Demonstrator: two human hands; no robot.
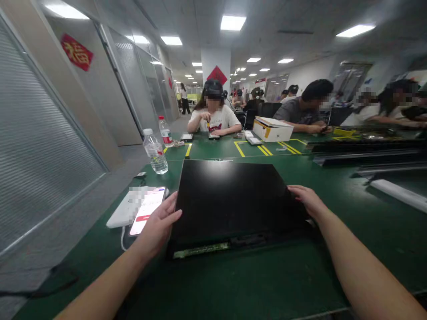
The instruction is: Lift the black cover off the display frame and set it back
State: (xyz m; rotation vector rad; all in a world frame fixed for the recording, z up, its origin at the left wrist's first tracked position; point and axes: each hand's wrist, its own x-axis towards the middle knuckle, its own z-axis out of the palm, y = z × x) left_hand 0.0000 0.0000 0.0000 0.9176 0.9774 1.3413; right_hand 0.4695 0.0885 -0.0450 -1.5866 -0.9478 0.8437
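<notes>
A flat black display panel faces up in front of me, with light glaring off its far edge. Along its near edge runs a narrow green circuit strip. My left hand grips the panel's left side, its thumb over the rim and its other fingers partly hidden beneath. At the right side, my right hand holds the edge near the far corner, fingertips on the rim. Whether the panel touches the table all along its underside I cannot tell.
Left of the panel, a lit phone lies by a white box-like device with a cable. Two water bottles stand behind them on the green table. Dark metal rails and a white bar lie right. A person sits opposite.
</notes>
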